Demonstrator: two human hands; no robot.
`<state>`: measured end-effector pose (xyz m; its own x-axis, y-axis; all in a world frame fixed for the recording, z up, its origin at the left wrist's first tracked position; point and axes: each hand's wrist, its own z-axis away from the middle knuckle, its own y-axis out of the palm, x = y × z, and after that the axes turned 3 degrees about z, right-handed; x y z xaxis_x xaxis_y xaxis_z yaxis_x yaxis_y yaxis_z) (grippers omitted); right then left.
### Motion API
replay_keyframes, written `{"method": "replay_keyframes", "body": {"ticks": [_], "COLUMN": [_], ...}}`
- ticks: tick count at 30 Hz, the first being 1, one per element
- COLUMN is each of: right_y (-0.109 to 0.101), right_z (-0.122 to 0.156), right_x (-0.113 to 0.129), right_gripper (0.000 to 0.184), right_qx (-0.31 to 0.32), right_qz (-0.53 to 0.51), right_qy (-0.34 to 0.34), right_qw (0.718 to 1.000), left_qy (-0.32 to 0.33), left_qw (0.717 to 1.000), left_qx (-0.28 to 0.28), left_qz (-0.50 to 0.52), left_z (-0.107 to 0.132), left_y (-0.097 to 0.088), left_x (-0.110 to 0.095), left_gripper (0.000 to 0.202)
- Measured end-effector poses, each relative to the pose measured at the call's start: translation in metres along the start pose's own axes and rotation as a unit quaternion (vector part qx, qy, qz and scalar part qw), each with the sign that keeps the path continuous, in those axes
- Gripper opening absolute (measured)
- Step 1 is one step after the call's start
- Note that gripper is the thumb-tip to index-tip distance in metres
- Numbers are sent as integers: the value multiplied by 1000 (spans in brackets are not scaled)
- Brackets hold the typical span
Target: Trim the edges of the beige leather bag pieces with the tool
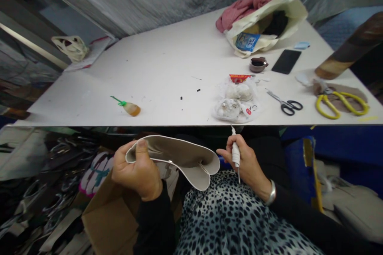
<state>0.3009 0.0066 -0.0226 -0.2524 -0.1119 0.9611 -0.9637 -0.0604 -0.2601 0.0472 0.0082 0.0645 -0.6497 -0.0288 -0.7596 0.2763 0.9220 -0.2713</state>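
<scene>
My left hand [138,169] is closed on one end of a curved grey-white leather piece [182,155], thumb on top, held below the table's front edge above my lap. A thin thread loop shows near the piece's right end. My right hand [245,162] is closed round a slim white awl-like tool [236,153], its metal tip pointing down, just right of the leather piece and apart from it.
On the white table [167,63] lie a small glue bottle [129,107], plastic bags of beads [236,101], black scissors [286,104], yellow shears [341,102], a phone [286,61], a small jar [257,64] and a cream bag [266,24] with pink cloth. Cardboard and scraps sit at lower left.
</scene>
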Motion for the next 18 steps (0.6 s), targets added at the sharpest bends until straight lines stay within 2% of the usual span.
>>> {"method": "replay_keyframes", "body": {"ticks": [1, 4, 8, 14, 18], "right_y": [1, 1, 1, 1, 5], "right_z": [2, 10, 18, 19, 7], "right_x": [-1, 1, 12, 15, 13], "right_gripper": [37, 41, 46, 45, 44], "right_qx": [14, 48, 69, 66, 34], "right_qz": [11, 35, 66, 79, 72], "right_qy": [1, -5, -30, -25, -16], "right_qw": [1000, 998, 995, 994, 997], "left_qy": [-1, 15, 27, 14, 16], "left_qw": [1000, 998, 997, 996, 997], "left_qx": [-28, -57, -62, -80, -60], "left_qz": [2, 0, 23, 40, 39], "left_z": [-1, -4, -6, -4, 3], "left_y": [2, 9, 15, 14, 4], "left_x": [0, -4, -8, -11, -20], "left_gripper": [19, 15, 15, 16, 14]}}
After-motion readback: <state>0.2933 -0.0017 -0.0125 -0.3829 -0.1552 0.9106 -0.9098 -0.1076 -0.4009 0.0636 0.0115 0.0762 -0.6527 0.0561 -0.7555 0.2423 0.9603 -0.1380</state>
